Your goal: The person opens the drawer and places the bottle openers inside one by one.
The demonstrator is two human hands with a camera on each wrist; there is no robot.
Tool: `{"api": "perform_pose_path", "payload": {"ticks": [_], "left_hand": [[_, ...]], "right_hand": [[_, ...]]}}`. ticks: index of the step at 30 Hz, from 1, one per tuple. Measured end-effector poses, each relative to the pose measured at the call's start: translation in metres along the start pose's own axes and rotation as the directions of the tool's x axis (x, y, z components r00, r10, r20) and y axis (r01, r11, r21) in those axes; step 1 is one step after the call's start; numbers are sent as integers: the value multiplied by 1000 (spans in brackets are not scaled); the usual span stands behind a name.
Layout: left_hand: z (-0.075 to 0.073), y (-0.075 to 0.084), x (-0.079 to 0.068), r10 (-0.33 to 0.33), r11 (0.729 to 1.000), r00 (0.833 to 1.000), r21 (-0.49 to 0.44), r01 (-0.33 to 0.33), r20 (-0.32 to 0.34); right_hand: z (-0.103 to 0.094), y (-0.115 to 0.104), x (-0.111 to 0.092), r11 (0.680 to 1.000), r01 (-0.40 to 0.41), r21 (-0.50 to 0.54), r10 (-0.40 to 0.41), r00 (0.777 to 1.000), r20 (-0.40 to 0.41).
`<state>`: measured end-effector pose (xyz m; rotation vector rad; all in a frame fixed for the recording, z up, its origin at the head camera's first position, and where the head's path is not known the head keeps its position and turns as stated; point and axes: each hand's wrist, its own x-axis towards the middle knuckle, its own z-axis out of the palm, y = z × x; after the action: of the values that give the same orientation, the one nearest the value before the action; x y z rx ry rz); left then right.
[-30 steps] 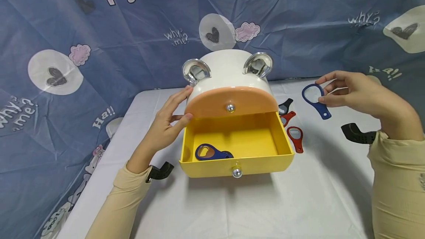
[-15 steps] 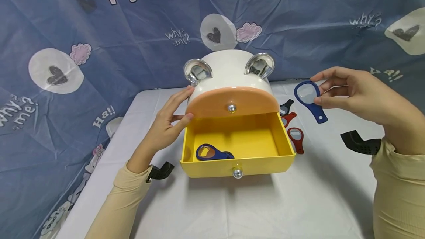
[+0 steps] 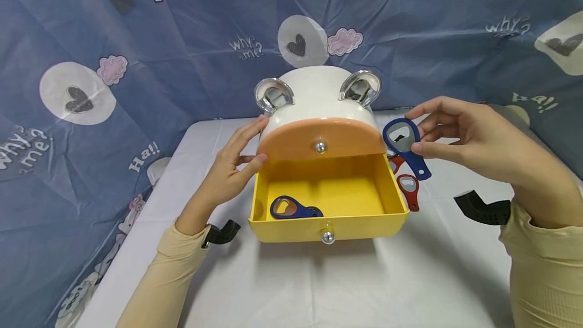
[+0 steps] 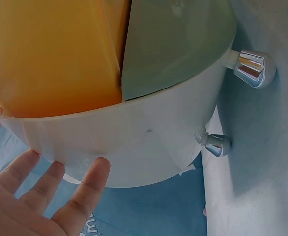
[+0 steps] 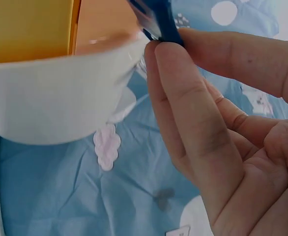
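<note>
A blue bottle opener (image 3: 409, 158) is up by the right side of the white box (image 3: 314, 90). The right hand (image 3: 469, 138) pinches its round end between thumb and fingers, with no gap left over. The left hand (image 3: 229, 172) has its fingers spread wide and mostly straight, touching the box's left side. The yellow drawer (image 3: 350, 189) is pulled out, and another blue opener (image 3: 293, 210) lies inside, near the front left. A red opener (image 3: 411, 199) lies on the desk (image 3: 341, 292), just beside the drawer.
</note>
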<state>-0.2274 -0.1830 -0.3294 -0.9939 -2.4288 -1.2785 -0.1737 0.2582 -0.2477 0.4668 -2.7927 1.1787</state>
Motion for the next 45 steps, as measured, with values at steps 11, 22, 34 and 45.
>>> {"api": "perform_pose_path", "payload": {"ticks": [11,22,34,45], "left_hand": [[-1,1,1,2,1000,1000,6,-2,-5],[0,2,-1,1,1000,1000,4,-1,3],[-1,3,-1,0,1000,1000,8,0,3],[-1,3,-1,-3,1000,1000,9,3,5]], "right_hand": [[9,-20,2,991,129,46,-132,988,83],[23,-50,13,990,136,26,-139,959,247],[44,-72,27,988,152,3,-140,903,405],[60,-88,31,982,190,6,-166,842,513]]}}
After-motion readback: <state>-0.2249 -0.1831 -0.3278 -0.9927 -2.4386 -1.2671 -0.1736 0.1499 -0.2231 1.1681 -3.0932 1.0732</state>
